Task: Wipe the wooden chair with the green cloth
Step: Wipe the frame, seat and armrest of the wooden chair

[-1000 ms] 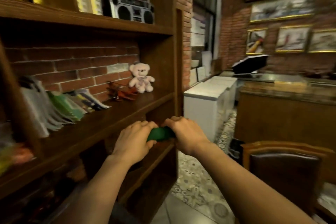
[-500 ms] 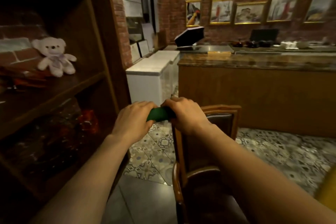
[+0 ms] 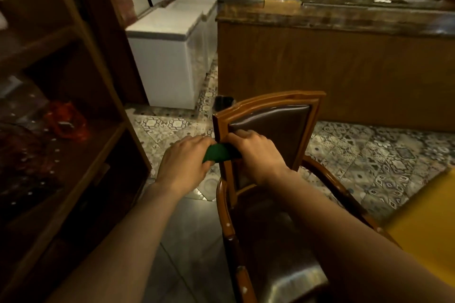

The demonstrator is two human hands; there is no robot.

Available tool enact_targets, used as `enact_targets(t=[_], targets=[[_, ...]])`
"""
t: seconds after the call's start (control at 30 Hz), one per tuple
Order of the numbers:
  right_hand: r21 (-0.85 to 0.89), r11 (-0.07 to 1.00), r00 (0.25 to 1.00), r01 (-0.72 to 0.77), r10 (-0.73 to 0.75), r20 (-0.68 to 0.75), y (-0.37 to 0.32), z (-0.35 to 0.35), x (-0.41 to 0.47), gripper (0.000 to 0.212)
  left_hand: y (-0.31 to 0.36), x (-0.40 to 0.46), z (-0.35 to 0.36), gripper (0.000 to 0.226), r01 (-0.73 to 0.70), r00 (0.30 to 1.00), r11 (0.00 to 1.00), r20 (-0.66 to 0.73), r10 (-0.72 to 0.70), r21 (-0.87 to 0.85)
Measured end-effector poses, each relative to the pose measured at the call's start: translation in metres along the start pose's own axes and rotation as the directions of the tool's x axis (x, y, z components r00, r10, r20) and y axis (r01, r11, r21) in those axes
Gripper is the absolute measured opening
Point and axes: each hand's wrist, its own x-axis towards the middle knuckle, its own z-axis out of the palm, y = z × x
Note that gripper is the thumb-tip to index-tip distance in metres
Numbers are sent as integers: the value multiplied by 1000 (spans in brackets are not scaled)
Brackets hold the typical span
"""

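A wooden chair (image 3: 270, 102) with a dark leather back and seat stands right below me, its backrest facing me. A bunched green cloth (image 3: 219, 152) is stretched between my two hands, level with the backrest's left post. My left hand (image 3: 184, 162) grips the cloth's left end, just left of the post. My right hand (image 3: 258, 155) grips the right end, in front of the leather back panel. Most of the cloth is hidden inside my fists.
A tall dark wooden shelf unit (image 3: 81, 96) fills the left side. White chest freezers (image 3: 170, 61) stand behind it, and a long wooden counter (image 3: 344, 69) runs across the back. Patterned floor tiles (image 3: 369, 155) surround the chair. A yellow surface (image 3: 428, 224) sits at the right edge.
My view has swung right and down, from the shelf to the chair. Both hands kept hold of the cloth and now sit at the chair's backrest.
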Motion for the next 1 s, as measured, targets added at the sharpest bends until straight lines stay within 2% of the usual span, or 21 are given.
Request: enact_targets(t=[0.1,0.2,0.33,0.47,0.6,0.83,1.0], targets=[[7,999,996,-40,39,74,10,41,9,62,-20,4,42,42,2,999,1000,48,-1,-26],[6,997,983,-76,74,166,24,91,14,76,-40,5,92,39,7,993,998,121,0,-58],[17,992,966,-122,115,231,46,162,15,63,-61,2,165,40,23,974,993,227,5,-119],[14,980,929,-197,182,323,62,226,8,70,-76,-7,233,41,32,949,988,314,17,-150],[24,969,897,-248,220,384,73,278,-2,65,-85,-17,286,39,51,923,985,385,16,-163],[69,962,880,-262,209,426,79,333,-16,62,-98,-34,337,41,42,887,979,459,57,-202],[93,976,884,-199,138,447,77,347,-22,72,-115,-26,346,67,50,845,951,521,122,-304]])
